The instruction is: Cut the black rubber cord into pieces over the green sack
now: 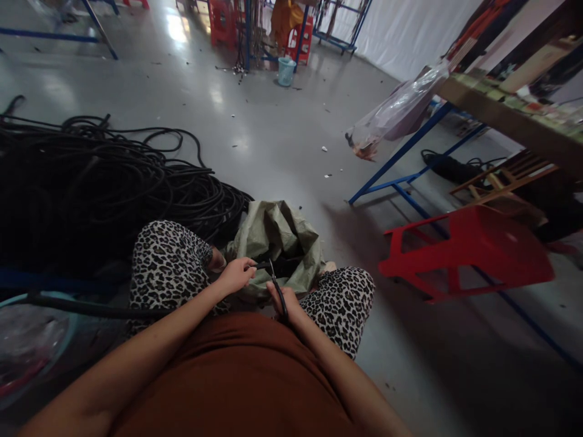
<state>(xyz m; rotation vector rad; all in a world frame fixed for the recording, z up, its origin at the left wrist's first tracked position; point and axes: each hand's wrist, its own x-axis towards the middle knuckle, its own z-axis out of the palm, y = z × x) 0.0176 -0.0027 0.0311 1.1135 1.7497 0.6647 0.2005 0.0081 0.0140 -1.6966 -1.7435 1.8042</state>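
Note:
My left hand [237,274] is closed, pinching a black cord [262,265] whose end points right. In my right hand [288,301] is a pair of scissors [281,297], its handles dark and its blades pointing up. The blades meet the cord or pass just beside it; I cannot tell which. Both hands are over the near side of an open olive-green woven sack [300,233] standing between my knees. Dark pieces lie inside the sack, too dim to make out.
A large heap of coiled black cord [150,176] lies left. A light-blue tub [68,321] with clear plastic stands lower left, a black cord crossing it. On the right are a red plastic stool [483,249] and a blue-legged worktable [492,103]. A small pail [286,73] stands farther off.

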